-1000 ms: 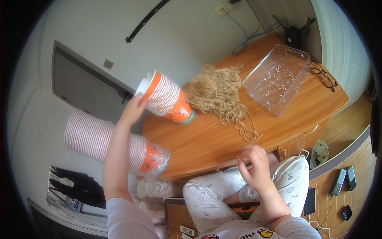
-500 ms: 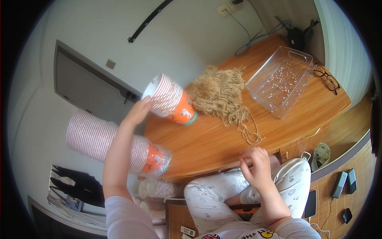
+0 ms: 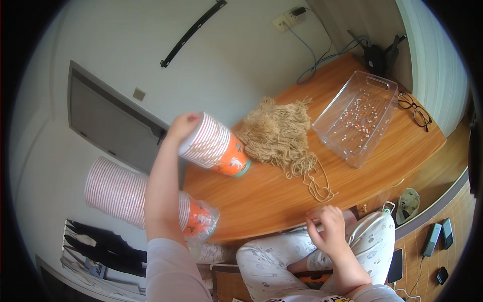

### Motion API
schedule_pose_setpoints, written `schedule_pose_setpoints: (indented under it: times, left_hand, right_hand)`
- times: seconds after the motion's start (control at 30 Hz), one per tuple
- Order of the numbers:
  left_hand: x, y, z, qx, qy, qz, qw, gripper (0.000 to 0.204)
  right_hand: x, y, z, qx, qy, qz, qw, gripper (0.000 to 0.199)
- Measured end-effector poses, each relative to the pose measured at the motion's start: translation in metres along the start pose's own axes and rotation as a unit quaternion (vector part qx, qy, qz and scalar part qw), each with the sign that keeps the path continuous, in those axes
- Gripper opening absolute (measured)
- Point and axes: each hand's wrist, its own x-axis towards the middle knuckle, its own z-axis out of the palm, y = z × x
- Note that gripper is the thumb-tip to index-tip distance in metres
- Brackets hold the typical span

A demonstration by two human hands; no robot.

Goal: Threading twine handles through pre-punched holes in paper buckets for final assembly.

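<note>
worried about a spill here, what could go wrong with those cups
The left hand grips the short cup stack only at its top rim, so it could tip toward the twine pile. The long sleeved cup stack lies at the table edge under that forearm and might get nudged off.
</note>
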Motion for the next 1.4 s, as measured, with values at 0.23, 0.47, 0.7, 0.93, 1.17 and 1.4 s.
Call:
schedule_pose_setpoints:
  times: [0.23, 0.47, 0.7, 0.93, 1.17, 1.4]
  left_hand:
    - [0.015, 0.002, 0.008, -0.077, 0.052, 0.030, 0.995, 0.030]
    - [0.035, -0.009, 0.016, -0.264, -0.055, -0.088, 0.959, 0.062]
    - [-0.022, 0.031, -0.037, -0.014, 0.151, 0.018, 0.988, 0.056]
    - [-0.202, 0.027, -0.165, 0.438, 0.526, 0.013, 0.729, 0.037]
    - [-0.329, -0.104, -0.272, 0.153, 0.355, -0.140, 0.912, 0.040]
    - [-0.350, -0.096, -0.233, -0.104, 0.315, -0.201, 0.922, 0.050]
  right_hand:
    - [0.000, 0.002, 0.001, 0.004, 0.011, -0.001, 1.000, 0.019]
    - [0.002, 0.004, 0.002, -0.001, 0.015, -0.007, 1.000, 0.019]
    - [-0.009, 0.012, 0.014, -0.024, 0.046, -0.035, 0.998, 0.023]
    - [-0.014, 0.019, 0.032, -0.090, 0.062, -0.139, 0.984, 0.021]
    - [-0.020, 0.012, 0.031, -0.065, 0.035, -0.098, 0.992, 0.021]
    - [-0.018, 0.006, 0.025, -0.058, 0.030, -0.085, 0.994, 0.017]
